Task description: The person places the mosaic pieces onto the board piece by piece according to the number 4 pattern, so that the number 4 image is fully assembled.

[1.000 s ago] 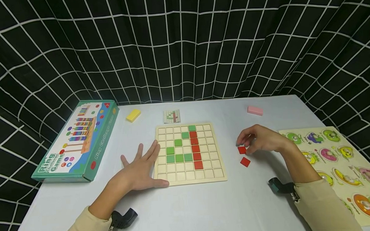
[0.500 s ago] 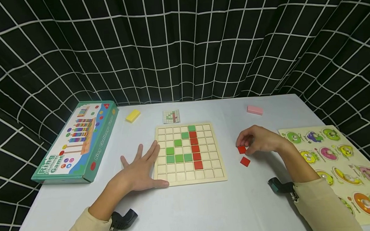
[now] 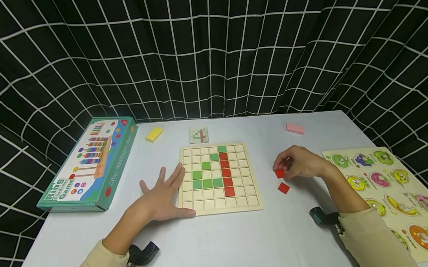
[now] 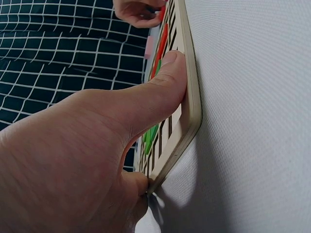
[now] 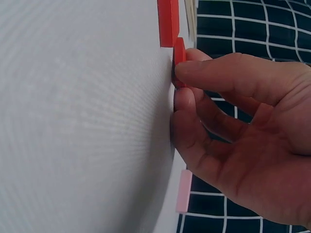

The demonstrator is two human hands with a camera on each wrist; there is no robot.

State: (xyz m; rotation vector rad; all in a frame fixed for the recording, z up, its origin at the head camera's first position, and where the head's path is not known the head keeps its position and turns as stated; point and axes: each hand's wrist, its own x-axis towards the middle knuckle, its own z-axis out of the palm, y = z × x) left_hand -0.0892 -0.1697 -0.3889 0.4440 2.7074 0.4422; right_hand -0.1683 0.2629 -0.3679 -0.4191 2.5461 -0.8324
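Observation:
A wooden grid board (image 3: 252, 205) lies flat on the table, with green tiles (image 3: 207, 183) in a stepped outline and a column of red tiles (image 3: 225, 172) set in its squares. My left hand (image 3: 159, 200) spreads over the board's left side, its fingers straight; the left wrist view has the thumb (image 4: 163, 90) resting on the board's rim. Right of the board, my right hand (image 3: 300, 162) pinches a red square tile (image 5: 180, 51) by its sides, low at the tabletop. Another loose red tile (image 3: 283, 188) lies just nearer to me, apart from the fingers.
Behind the board lies a small pattern card (image 3: 198, 135). A yellow block (image 3: 154, 134) and a pink block (image 3: 295, 128) sit near the table's back edge. To the left is a boxed ring game (image 3: 91, 165); to the right, a fruit-picture board (image 3: 368, 191).

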